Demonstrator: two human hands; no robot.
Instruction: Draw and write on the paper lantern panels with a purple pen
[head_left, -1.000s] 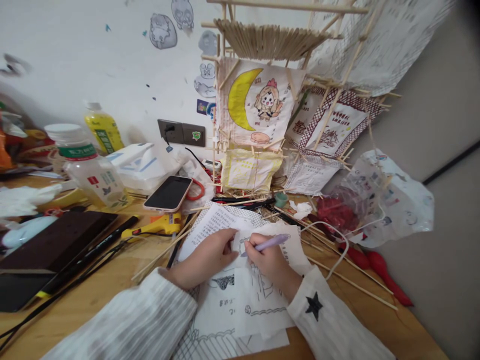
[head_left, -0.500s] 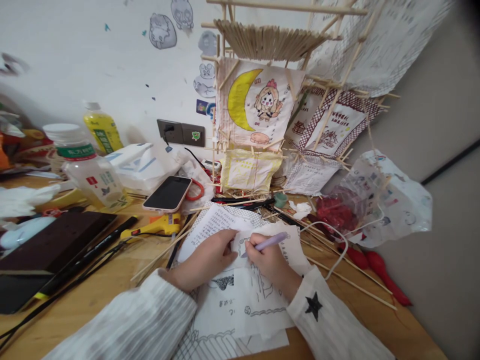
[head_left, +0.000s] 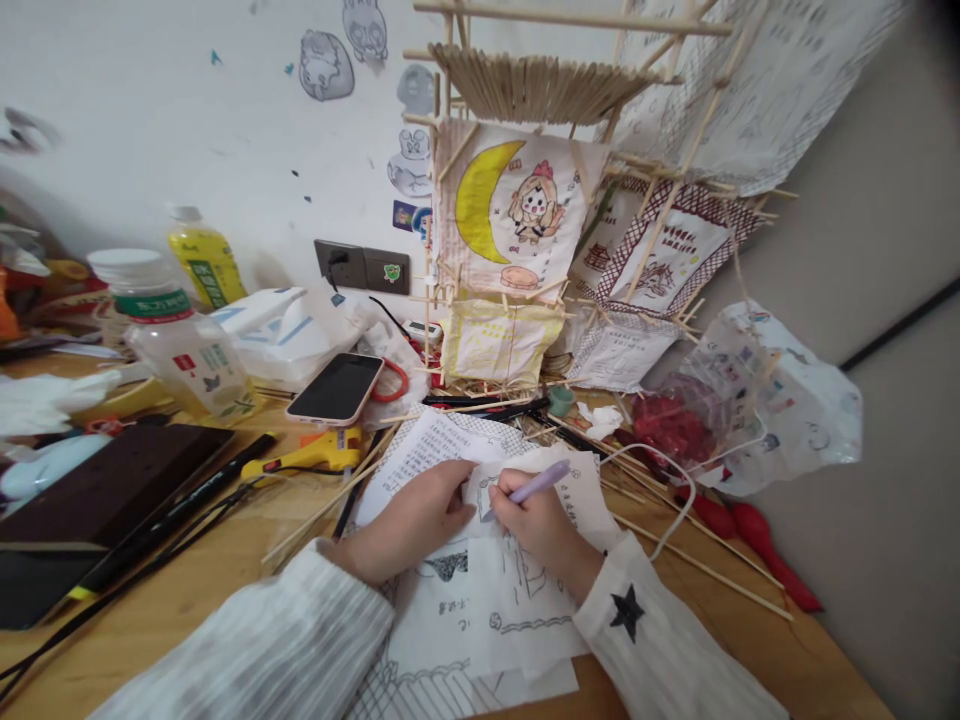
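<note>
Pretty cluttered wooden tabletop (head_left: pixel 232 560), backed by a wooden stick frame (head_left: pixel 547 88). One lavender pen (head_left: pixel 541 481) is gripped by the right hand (head_left: pixel 536 520), fingers closed snugly around it, tip down at the thin drawn-on paper (head_left: pixel 486 480) between the hands. Beside it, the left hand (head_left: pixel 420 512) is laid flat-ish, fingers loosely curled; whether an edge is pinched can't be told. Lines could get wobbly if the loose sheets (head_left: pixel 435 640) underneath slide, and any wet ink could be smudged by a dragging palm. Counted nearby: one phone (head_left: pixel 337 388), one yellow glue gun (head_left: pixel 337 449), two plastic bottles (head_left: pixel 180 345). Sheets overlap too much for a sure count.
</note>
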